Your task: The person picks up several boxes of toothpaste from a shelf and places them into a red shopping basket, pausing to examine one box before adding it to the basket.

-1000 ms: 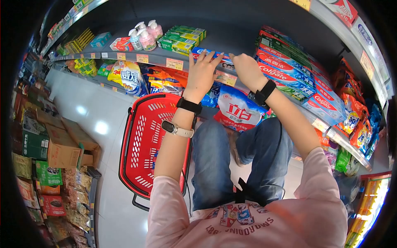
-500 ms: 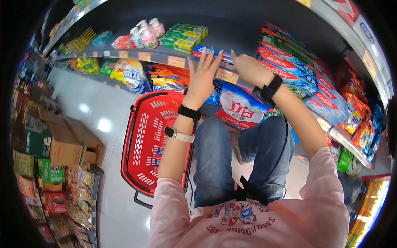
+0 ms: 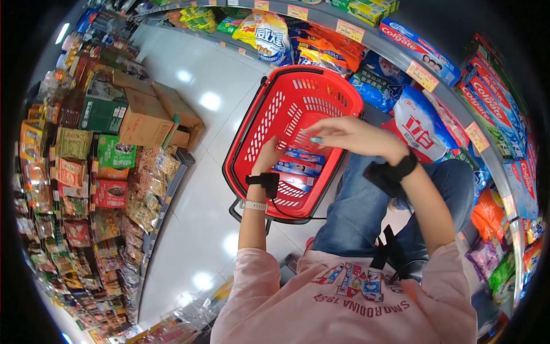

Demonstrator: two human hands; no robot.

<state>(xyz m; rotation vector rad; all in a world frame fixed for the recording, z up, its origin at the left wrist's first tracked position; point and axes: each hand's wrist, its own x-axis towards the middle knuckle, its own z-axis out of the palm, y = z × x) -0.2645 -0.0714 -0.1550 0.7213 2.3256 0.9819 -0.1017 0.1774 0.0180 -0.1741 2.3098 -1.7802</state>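
A red shopping basket (image 3: 235,163) stands on the floor in front of me, with a few toothpaste boxes (image 3: 298,168) lying flat inside. My left hand (image 3: 268,156) reaches down over the basket's left part, beside those boxes; its fingers are mostly turned away from view. Above the basket's right side hovers my right hand (image 3: 350,136), fingers stretched out and a little bent, with nothing visible in them. On the shelf edge to the upper right lies a red-and-blue Colgate box (image 3: 418,50), apart from both hands.
Bags of laundry detergent (image 3: 421,123) fill the low shelf right of the basket. Stacked Colgate boxes (image 3: 495,100) stand farther right. Cardboard boxes (image 3: 146,117) and packed snack shelves line the left, across a tiled aisle (image 3: 197,146).
Both hands have come back from the Colgate box on the shelf to above the basket. My view has turned, so the basket now sits nearer the middle.
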